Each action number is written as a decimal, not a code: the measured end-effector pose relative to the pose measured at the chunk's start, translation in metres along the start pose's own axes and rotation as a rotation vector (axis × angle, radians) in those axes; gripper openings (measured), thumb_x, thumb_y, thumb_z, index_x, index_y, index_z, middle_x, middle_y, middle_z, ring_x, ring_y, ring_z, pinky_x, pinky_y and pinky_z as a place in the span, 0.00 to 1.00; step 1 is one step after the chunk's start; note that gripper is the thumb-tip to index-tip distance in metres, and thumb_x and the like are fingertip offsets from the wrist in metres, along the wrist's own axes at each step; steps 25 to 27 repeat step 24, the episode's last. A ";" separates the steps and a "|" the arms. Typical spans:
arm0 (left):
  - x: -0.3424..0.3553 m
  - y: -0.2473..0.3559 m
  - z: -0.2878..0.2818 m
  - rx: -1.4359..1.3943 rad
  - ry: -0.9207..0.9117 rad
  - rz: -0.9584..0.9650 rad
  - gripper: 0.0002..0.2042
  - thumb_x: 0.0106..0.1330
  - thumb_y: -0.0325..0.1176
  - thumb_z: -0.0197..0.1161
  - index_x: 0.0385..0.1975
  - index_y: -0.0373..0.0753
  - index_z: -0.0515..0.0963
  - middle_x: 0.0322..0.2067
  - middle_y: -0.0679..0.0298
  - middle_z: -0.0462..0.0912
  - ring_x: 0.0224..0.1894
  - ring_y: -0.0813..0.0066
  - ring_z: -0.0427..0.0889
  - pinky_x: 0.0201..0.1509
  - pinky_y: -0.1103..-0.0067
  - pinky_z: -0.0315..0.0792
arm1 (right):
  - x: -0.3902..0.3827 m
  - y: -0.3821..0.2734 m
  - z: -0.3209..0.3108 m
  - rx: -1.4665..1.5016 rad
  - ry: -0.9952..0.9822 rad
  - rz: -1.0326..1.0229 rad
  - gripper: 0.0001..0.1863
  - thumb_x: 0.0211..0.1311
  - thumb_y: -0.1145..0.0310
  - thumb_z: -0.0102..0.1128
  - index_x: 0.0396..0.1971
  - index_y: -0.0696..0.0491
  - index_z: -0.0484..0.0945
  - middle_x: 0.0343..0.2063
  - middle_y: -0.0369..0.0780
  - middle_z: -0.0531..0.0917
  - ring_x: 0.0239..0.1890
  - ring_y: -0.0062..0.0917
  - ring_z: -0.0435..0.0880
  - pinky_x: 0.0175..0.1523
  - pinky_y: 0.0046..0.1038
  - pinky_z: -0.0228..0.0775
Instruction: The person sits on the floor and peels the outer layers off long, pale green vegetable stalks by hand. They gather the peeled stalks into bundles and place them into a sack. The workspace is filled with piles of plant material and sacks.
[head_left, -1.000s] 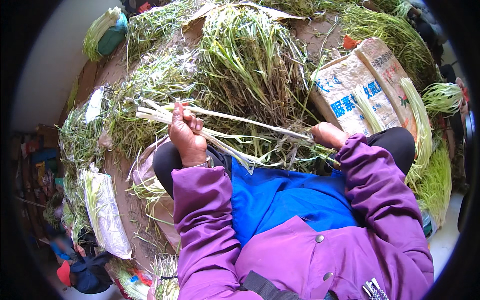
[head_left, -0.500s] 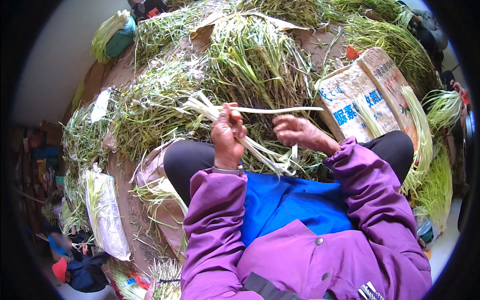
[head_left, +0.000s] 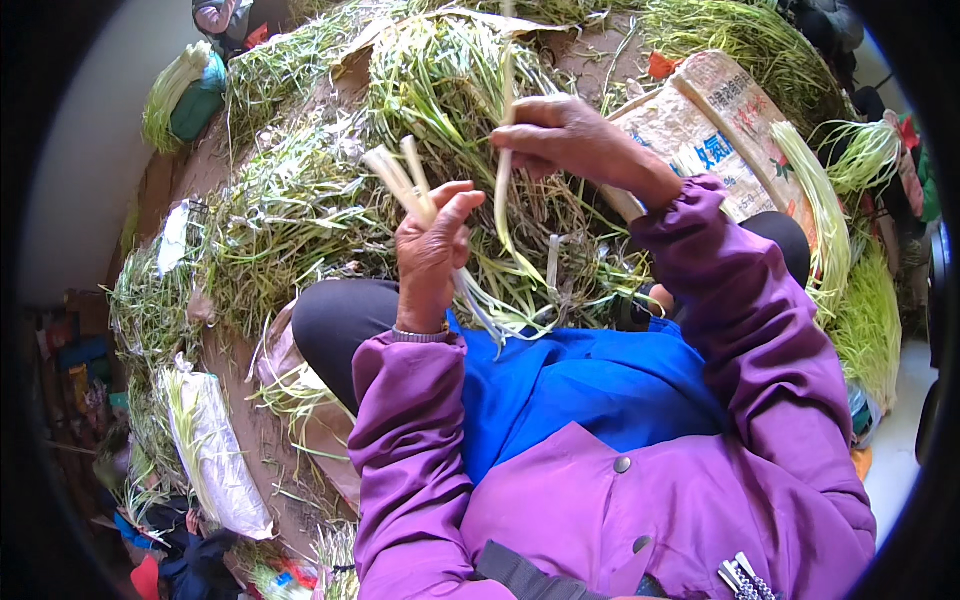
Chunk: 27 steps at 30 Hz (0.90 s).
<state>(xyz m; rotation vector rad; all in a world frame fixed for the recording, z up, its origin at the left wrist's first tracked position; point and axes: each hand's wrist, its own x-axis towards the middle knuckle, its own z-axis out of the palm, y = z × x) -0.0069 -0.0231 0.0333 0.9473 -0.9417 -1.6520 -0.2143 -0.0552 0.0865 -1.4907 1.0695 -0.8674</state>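
My left hand (head_left: 428,255) is closed round a small bunch of pale leafy stalks (head_left: 398,182). Their white ends stick up above the fist, and thin green tips hang below it over the blue cloth (head_left: 580,385) on my lap. Further right and higher, my right hand (head_left: 565,140) pinches one long stalk (head_left: 502,205) between thumb and fingers. That stalk hangs nearly upright, its lower end bending right, apart from the bunch. Beneath and beyond both hands lies a large heap of loose green stalks (head_left: 440,85).
At the right, a printed woven sack (head_left: 720,150) has a bunch of long pale stalks (head_left: 815,220) on it. A white sack (head_left: 232,470) with stalks lies at the left. Other people sit around the heap, one in a red cap (head_left: 145,577) at the lower left.
My right hand has risen away from my lap and now holds one stalk upright. Previously a single stalk lay crosswise from my left hand. The whole view has shifted slightly.
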 end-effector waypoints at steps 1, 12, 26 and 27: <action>0.001 -0.007 -0.004 0.073 -0.062 -0.021 0.11 0.65 0.32 0.60 0.44 0.35 0.77 0.32 0.63 0.83 0.14 0.93 0.61 0.13 0.91 0.53 | 0.005 0.002 0.010 -0.052 -0.001 -0.001 0.13 0.63 0.60 0.58 0.30 0.56 0.78 0.20 0.30 0.76 0.20 0.10 0.72 0.24 0.14 0.65; 0.001 0.000 -0.032 -0.266 0.077 0.021 0.09 0.67 0.33 0.58 0.41 0.37 0.76 0.30 0.62 0.82 0.16 0.89 0.67 0.14 0.90 0.59 | -0.009 0.047 0.052 -0.319 -0.161 -0.107 0.14 0.60 0.61 0.60 0.37 0.57 0.78 0.25 0.36 0.80 0.29 0.17 0.77 0.37 0.24 0.71; 0.008 -0.015 -0.024 -0.205 0.109 0.006 0.08 0.67 0.32 0.57 0.41 0.37 0.76 0.29 0.61 0.82 0.17 0.86 0.69 0.15 0.88 0.61 | -0.021 0.051 0.053 -0.733 -0.040 -0.278 0.09 0.60 0.67 0.56 0.37 0.54 0.80 0.28 0.45 0.83 0.31 0.30 0.84 0.37 0.32 0.74; 0.008 -0.015 -0.024 -0.205 0.109 0.006 0.08 0.67 0.32 0.57 0.41 0.37 0.76 0.29 0.61 0.82 0.17 0.86 0.69 0.15 0.88 0.61 | -0.021 0.051 0.053 -0.733 -0.040 -0.278 0.09 0.60 0.67 0.56 0.37 0.54 0.80 0.28 0.45 0.83 0.31 0.30 0.84 0.37 0.32 0.74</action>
